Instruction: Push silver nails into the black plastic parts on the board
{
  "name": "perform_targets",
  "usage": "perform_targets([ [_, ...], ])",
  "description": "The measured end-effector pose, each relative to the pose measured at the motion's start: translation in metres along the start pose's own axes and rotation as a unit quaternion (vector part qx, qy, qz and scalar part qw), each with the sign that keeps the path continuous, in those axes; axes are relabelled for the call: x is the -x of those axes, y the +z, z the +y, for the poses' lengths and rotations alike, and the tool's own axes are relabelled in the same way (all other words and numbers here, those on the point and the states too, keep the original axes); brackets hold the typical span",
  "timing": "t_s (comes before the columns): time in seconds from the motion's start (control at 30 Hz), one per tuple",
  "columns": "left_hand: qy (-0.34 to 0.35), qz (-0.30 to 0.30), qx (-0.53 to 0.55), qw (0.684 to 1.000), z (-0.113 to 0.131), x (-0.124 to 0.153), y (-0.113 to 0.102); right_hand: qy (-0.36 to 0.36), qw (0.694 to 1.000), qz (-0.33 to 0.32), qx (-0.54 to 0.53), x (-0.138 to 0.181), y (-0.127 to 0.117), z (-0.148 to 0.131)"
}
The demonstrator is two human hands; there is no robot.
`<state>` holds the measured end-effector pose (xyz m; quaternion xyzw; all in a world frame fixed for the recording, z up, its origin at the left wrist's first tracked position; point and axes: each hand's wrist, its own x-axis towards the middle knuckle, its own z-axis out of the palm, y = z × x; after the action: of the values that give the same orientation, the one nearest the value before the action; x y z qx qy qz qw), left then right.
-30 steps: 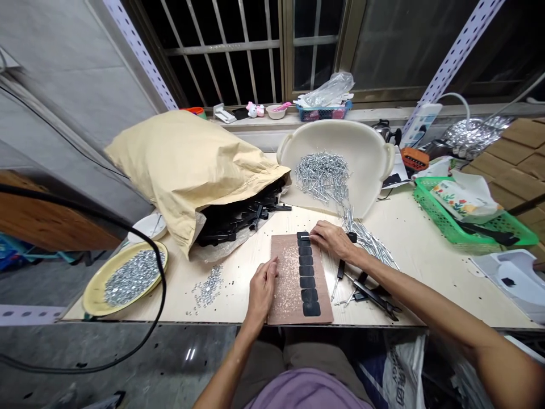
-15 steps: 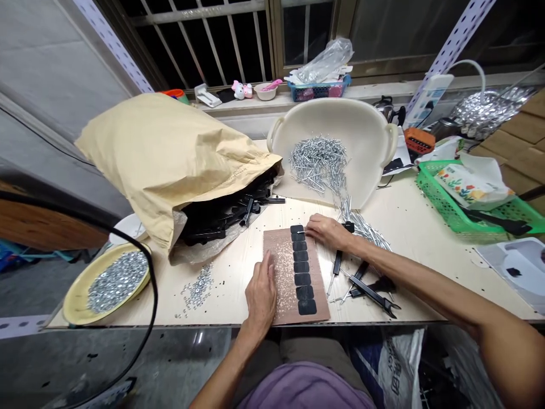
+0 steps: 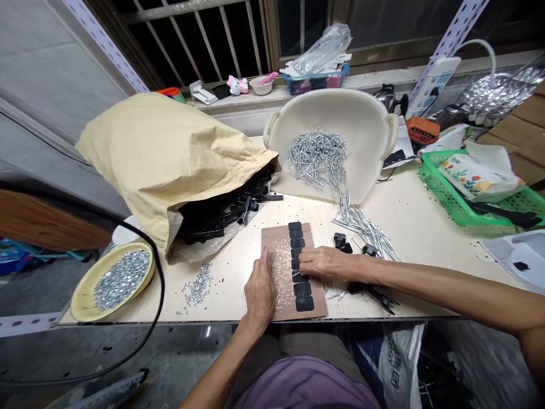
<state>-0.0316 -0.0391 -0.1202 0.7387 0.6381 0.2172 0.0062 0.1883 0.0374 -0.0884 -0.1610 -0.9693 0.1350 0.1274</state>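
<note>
Far left of the fingers: round yellow plate (image 3: pixel 80 307) heaped with small shiny metal bits (image 3: pixel 121 278), crumpled tan paper sack (image 3: pixel 162 153) beyond it. Left hand (image 3: pixel 259 292): fingers released, flat on the left edge of the speckled brown board (image 3: pixel 276 244) on the counter (image 3: pixel 426 227). Right hand (image 3: pixel 326 262): fingertips curled onto the column of matte black rounded pads (image 3: pixel 304 304), mid-row; can't tell if they pinch anything. Loose steel nails (image 3: pixel 366 230) lie just beyond the right fingers.

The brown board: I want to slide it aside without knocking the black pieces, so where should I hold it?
Probably the left long edge, coming from the left: the brown board lies flat on the table, its black pieces run in a row along the right side, and the left hand rests at that bare edge.
</note>
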Motion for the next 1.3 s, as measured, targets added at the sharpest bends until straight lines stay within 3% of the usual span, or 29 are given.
perform_targets([
  [0.27,-0.005,-0.006,-0.003,1.000,-0.001,0.001,0.000,0.100,0.993,0.064,-0.012,-0.006,-0.003,0.025],
  [0.47,0.002,0.007,0.005,1.000,-0.001,0.000,0.001,0.008,1.000,0.013,-0.009,0.003,0.007,-0.015],
  [0.53,0.002,0.011,0.003,1.000,0.000,-0.001,0.000,0.062,0.997,0.040,-0.005,0.013,-0.007,-0.019],
  [0.63,0.002,0.011,-0.002,1.000,0.001,-0.001,-0.001,0.213,0.973,0.084,0.013,0.033,-0.042,-0.020],
  [0.7,0.002,0.011,-0.001,1.000,0.002,-0.002,-0.001,0.279,0.959,0.043,0.031,0.046,-0.062,-0.029],
  [0.77,0.004,0.012,0.004,1.000,0.003,-0.002,-0.001,0.319,0.944,-0.049,0.066,0.058,-0.070,-0.045],
  [0.87,0.007,0.016,0.013,1.000,0.004,-0.002,-0.002,0.372,0.901,-0.179,0.133,0.067,-0.061,-0.069],
  [0.93,0.009,0.017,0.015,1.000,0.005,-0.002,-0.002,0.383,0.881,-0.229,0.156,0.069,-0.048,-0.078],
  [1.1,0.020,0.021,0.007,1.000,0.006,-0.001,-0.004,0.387,0.873,-0.236,0.178,0.063,-0.024,-0.078],
  [1.3,0.029,0.034,-0.001,0.999,0.005,0.001,-0.005,0.327,0.899,-0.212,0.200,0.064,-0.016,-0.072],
])
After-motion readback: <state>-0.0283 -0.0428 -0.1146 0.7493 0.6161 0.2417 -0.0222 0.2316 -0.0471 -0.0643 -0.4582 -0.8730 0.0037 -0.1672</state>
